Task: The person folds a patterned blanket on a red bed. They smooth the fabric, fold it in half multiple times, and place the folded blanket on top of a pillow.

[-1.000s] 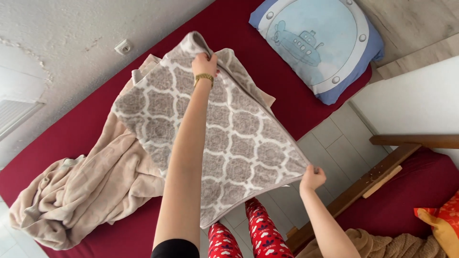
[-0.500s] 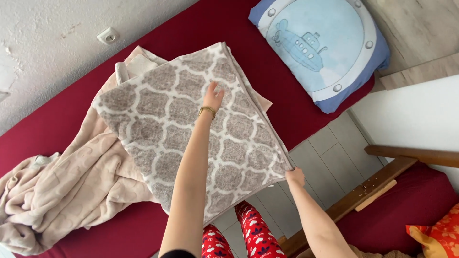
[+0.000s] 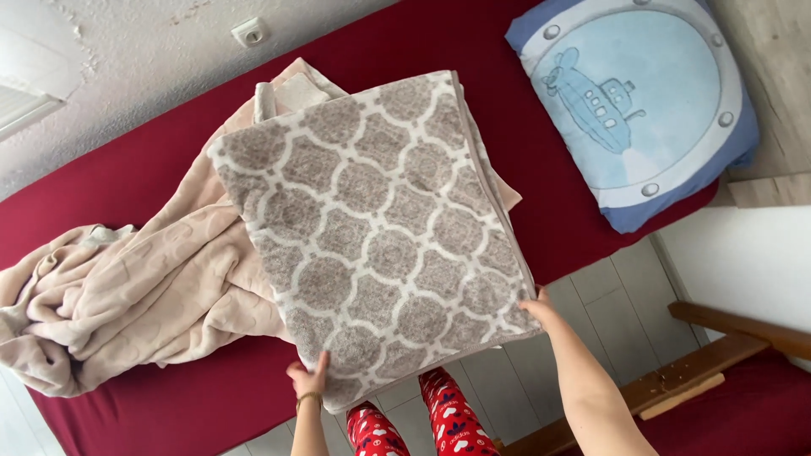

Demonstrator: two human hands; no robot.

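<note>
Spread flat on the red mattress (image 3: 127, 177): grey patterned towel (image 3: 372, 228), partly hiding a beige blanket (image 3: 144, 287) at its left. Left hand (image 3: 308, 377) pinching the near corner, fingers together; right hand (image 3: 538, 304) gripping the other, fingertips hidden underneath.

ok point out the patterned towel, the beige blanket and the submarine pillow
patterned towel (image 3: 372, 228), head view, on the middle of its grey and white top face
beige blanket (image 3: 144, 295), head view, on the crumpled heap left of the towel
submarine pillow (image 3: 629, 93), head view, on the pale blue porthole picture
</note>
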